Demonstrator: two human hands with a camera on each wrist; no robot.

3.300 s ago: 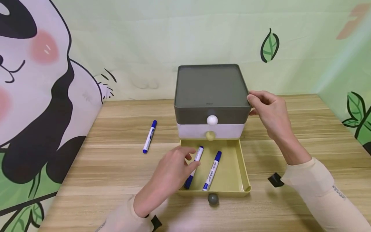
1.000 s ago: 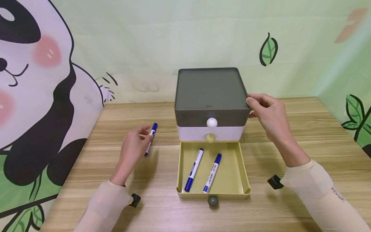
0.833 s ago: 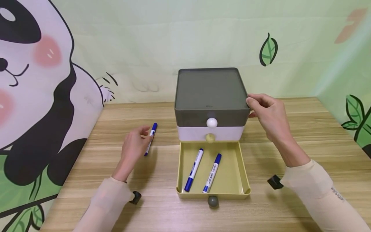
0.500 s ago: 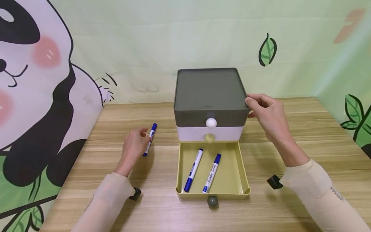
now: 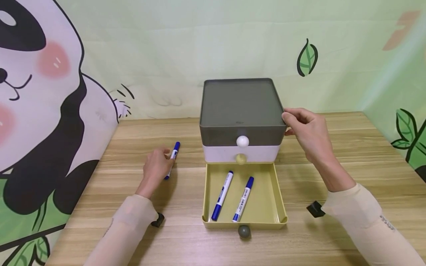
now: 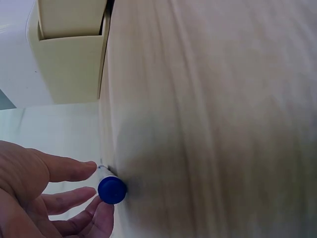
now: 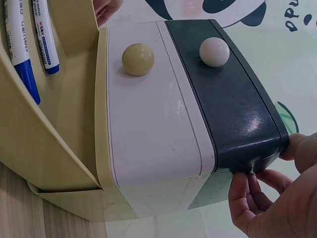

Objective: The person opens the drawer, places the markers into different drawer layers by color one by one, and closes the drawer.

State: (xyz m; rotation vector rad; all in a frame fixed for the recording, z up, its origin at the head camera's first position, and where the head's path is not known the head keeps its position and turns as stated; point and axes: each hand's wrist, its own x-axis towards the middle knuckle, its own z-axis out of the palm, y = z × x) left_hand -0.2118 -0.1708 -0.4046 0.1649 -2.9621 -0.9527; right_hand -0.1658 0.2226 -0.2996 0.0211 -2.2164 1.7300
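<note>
A desktop drawer organizer, grey over white, stands on the table with its yellow bottom drawer pulled out. Two blue-and-white whiteboard markers lie inside, a left marker and a right marker. A third marker lies on the table left of the organizer. Around it my left hand has thumb and bent fingers on both sides; in the left wrist view its blue end sits beside loosely spaced fingertips. My right hand grips the organizer's grey top at its right edge, thumb above and fingers at the side.
Round knobs front the drawers: a white knob, a yellow knob and a grey knob on the pulled-out drawer. Behind the wooden table hangs a printed backdrop with a panda and leaves.
My left hand has left the drawer and its marker and moved left to the marker on the table; lately its fingers have drawn slightly closer. My right hand keeps its grip on the organizer.
</note>
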